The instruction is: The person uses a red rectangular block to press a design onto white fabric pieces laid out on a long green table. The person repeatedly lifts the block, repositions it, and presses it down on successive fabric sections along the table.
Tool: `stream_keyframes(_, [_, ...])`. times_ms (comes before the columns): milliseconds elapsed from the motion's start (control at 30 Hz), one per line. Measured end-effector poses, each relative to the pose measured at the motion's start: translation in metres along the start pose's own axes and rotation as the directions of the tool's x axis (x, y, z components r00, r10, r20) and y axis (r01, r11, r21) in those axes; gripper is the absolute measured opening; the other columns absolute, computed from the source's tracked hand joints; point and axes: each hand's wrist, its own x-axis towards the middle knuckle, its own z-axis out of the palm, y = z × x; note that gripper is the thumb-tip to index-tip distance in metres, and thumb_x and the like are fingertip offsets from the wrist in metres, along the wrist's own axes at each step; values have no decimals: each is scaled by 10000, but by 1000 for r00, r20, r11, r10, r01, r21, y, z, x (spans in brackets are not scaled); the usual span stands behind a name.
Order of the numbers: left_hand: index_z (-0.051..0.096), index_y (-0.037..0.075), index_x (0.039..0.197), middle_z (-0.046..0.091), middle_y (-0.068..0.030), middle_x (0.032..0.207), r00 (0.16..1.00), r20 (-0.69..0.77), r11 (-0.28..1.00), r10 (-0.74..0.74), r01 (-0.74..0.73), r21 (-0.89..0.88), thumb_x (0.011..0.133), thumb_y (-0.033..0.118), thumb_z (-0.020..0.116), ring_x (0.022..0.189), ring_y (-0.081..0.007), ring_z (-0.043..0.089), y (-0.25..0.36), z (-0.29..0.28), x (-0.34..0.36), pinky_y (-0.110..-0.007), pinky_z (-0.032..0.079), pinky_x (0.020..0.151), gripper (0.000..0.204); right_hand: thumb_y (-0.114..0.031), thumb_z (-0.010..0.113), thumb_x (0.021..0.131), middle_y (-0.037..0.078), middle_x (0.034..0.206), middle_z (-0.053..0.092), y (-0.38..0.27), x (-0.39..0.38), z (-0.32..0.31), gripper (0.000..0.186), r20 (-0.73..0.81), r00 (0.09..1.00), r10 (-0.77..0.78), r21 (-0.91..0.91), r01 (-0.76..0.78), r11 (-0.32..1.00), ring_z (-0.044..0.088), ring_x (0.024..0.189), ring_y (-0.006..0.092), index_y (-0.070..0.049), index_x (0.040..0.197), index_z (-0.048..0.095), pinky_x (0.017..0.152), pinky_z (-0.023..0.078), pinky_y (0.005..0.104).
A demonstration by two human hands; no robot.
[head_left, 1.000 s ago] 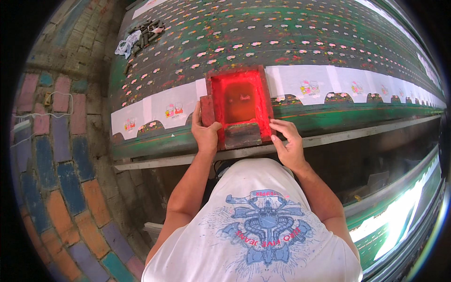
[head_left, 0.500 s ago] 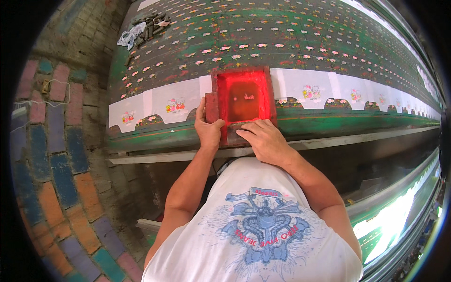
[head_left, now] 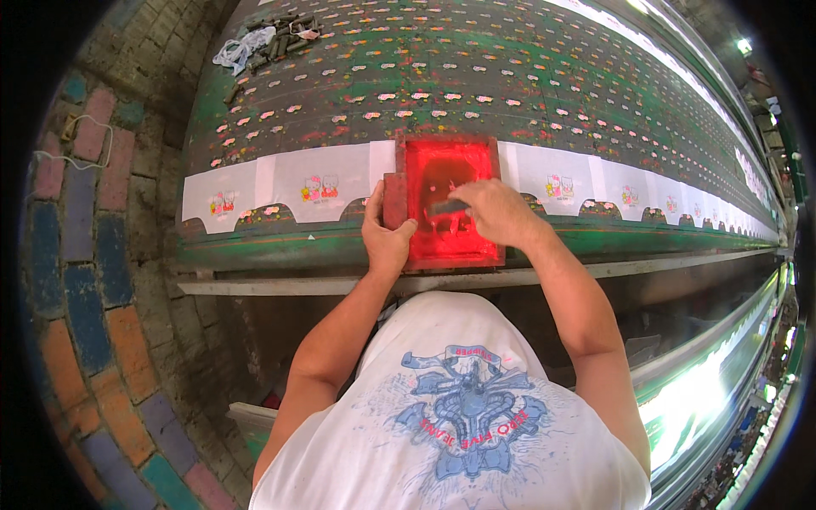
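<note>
A red printing screen in a dark red frame (head_left: 449, 153) lies flat on the near edge of a long green print table (head_left: 476, 76). My left hand (head_left: 384, 236) grips the frame's left side, thumb on the red mesh. My right hand (head_left: 495, 211) is inside the frame, shut on a small squeegee (head_left: 444, 206) that rests on the mesh. Under the screen runs a row of white fabric pieces (head_left: 314, 180) with small cartoon prints.
A bundle of rags and tools (head_left: 255, 42) lies at the table's far left corner. A metal rail (head_left: 280, 285) runs below the table's near edge. Coloured brick paving (head_left: 76, 280) lies to the left. A bright strip (head_left: 705, 391) curves at the right.
My right hand left the frame's right lower edge and moved into the screen, onto the squeegee. The left hand stayed on the frame's left side.
</note>
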Motion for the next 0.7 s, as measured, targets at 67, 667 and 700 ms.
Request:
stream_keyframes(67, [418, -54, 1723, 599, -208, 1625, 999, 3, 993, -33, 33, -111, 916, -98, 743, 1476, -256, 612, -5, -3, 2, -395, 486, 1252, 871, 50, 709, 917, 204, 1264, 792, 11, 19, -3, 411, -106, 994, 2, -2, -2, 1000, 715, 1254, 427, -17, 1320, 750, 1090, 566, 555])
stream_keyframes(667, [404, -39, 1731, 538, -217, 1695, 998, 50, 998, -40, 42, -38, 998, -78, 739, 1555, -283, 546, -11, -14, 2, -423, 435, 1307, 806, 61, 701, 834, 137, 1307, 754, -31, -33, 70, 568, -368, 926, -83, -138, 34, 990, 700, 1171, 344, -80, 1380, 772, 962, 528, 491])
stream_keyframes(700, [406, -37, 1731, 537, -215, 1696, 998, 49, 998, -44, 46, -47, 998, -78, 739, 1552, -282, 548, -10, -12, 3, -422, 434, 1307, 807, 59, 700, 837, 136, 1304, 754, -35, -39, 72, 564, -369, 926, -81, -124, 37, 992, 701, 1171, 343, -80, 1379, 772, 960, 530, 488])
